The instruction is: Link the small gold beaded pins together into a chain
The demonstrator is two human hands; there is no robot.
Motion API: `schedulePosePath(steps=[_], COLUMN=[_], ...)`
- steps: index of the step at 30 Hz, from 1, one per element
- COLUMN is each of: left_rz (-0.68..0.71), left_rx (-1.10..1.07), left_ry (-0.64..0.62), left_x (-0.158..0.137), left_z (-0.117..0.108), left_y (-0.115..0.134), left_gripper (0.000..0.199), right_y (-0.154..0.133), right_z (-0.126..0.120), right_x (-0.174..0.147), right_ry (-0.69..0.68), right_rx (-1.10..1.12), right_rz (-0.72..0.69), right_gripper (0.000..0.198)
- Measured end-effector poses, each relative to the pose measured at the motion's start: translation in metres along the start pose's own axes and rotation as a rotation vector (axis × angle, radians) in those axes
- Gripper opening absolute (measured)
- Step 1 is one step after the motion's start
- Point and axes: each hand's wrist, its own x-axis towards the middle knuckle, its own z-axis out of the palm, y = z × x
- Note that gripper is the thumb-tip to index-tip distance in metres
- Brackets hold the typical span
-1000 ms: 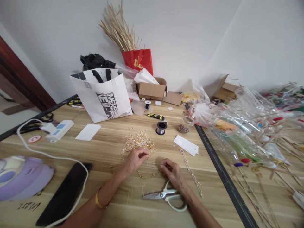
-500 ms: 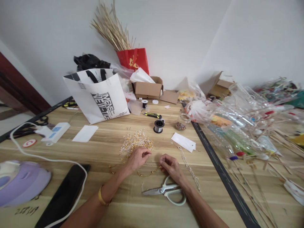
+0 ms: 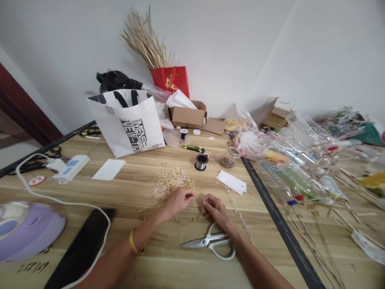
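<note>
My right hand [image 3: 215, 208] is closed in a pinch on one end of a gold beaded chain [image 3: 179, 222]. From there the chain lies in a curve on the table and passes under my left forearm. Just left of it, my left hand [image 3: 179, 199] has its thumb and fingers pressed together; whatever is between them is too small to make out. A pile of gold and clear beads [image 3: 173, 180] spreads behind my left hand. Scissors [image 3: 207, 242] with pale handles lie below my hands, partly behind my right forearm. To the right rests a silvery chain [image 3: 239, 212].
Behind my hands stand a wire spool [image 3: 201, 162], a yellow-black cutter [image 3: 193, 148] and a glass jar [image 3: 233, 154] of beads. A white tag [image 3: 231, 182] lies right. A white bag [image 3: 129, 128] stands back left; plastic bottles [image 3: 303, 160] crowd the right. A black phone [image 3: 80, 249] lies front left.
My left hand has moved slightly right, closer to my right hand. My right hand keeps its pinch in nearly the same place. The view has shifted a little.
</note>
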Motion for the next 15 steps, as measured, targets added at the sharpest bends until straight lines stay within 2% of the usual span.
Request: schedulePosePath(steps=[6,10,15], left_rz=[-0.021,-0.054,-0.058], left_rx=[0.003,0.072,0.161], left_ry=[0.047,0.082,0.054], left_x=[0.008,0.013,0.017], left_z=[-0.001,-0.002,-0.006], left_y=[-0.002,-0.005,-0.008], left_gripper=[0.017,0.016,0.015], right_y=[-0.008,-0.012,-0.007], right_z=[-0.002,-0.003,-0.001], right_x=[0.001,0.001,0.002], right_ry=[-0.078,-0.130,-0.102], right_rx=[-0.080,-0.212,-0.274], right_rz=[0.036,-0.029,-0.086], right_gripper=[0.025,0.019,0.017])
